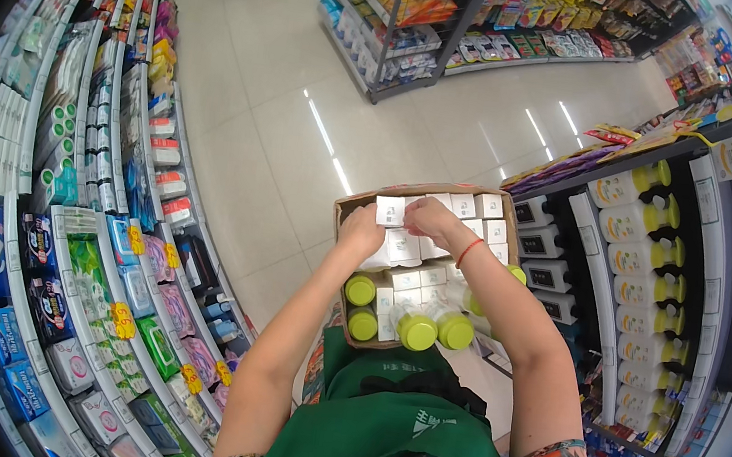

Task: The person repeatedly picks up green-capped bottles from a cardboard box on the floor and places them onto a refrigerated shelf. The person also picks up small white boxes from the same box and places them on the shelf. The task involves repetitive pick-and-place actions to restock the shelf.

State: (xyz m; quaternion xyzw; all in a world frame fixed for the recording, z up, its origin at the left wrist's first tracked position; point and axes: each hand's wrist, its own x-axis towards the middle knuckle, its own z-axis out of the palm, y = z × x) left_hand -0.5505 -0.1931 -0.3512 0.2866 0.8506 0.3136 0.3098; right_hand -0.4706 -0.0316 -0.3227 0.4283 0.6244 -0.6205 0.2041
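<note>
In front of my green apron [399, 404] is an open cardboard box [339, 215] packed with small white cartons [409, 279]. Near its far left corner, one white carton [390, 211] is pinched between my hands. My left hand [362, 233] grips its left side, with the fingertips partly hidden. From the right, the bent fingers of my right hand [432, 220] hold the opposite side; a red cord circles that wrist. Bottles with lime-green caps [418, 332] stand along the box's near edge, and some are wrapped in clear plastic.
Tall shelves [59, 218] of packaged goods line my left. Close on the right, a rack holds white pump bottles [626, 282] with yellow-green tops. Beyond the box, tiled floor [269, 127] runs to a wire snack rack [383, 32] and more stocked shelves [537, 64].
</note>
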